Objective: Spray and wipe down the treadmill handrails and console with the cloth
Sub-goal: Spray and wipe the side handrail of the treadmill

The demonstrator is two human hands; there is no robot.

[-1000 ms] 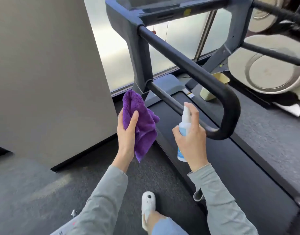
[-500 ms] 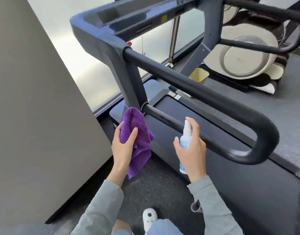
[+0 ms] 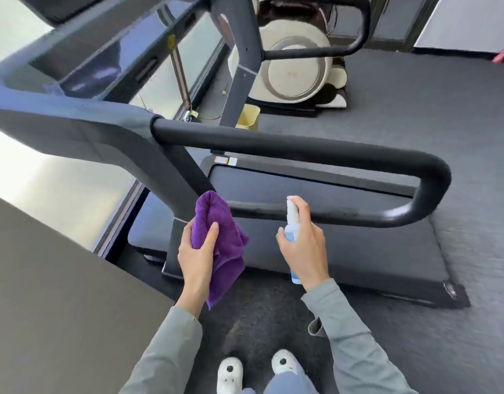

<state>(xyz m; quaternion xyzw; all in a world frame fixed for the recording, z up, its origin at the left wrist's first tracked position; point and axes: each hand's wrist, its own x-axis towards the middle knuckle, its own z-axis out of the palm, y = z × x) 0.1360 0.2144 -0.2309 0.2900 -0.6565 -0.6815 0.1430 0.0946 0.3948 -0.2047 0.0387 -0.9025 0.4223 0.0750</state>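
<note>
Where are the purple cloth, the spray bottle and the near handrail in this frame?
purple cloth (image 3: 216, 223): head view, on the bunched upper fold above the left hand's thumb.
spray bottle (image 3: 291, 231): head view, on the pale blue body below the white nozzle.
near handrail (image 3: 302, 147): head view, on the upper black bar.

One head-worn wide-angle view, looking forward and steeply down from standing height. Near bottom edge: the wearer's own white shoes (image 3: 229, 376) and grey sleeves. Centre, close: black padded looped handrail (image 3: 302, 150) of the grey treadmill. Far top right: dark carpet floor (image 3: 430, 109). Left: window, grey panel. Edges bend, horizon tilted.
</note>
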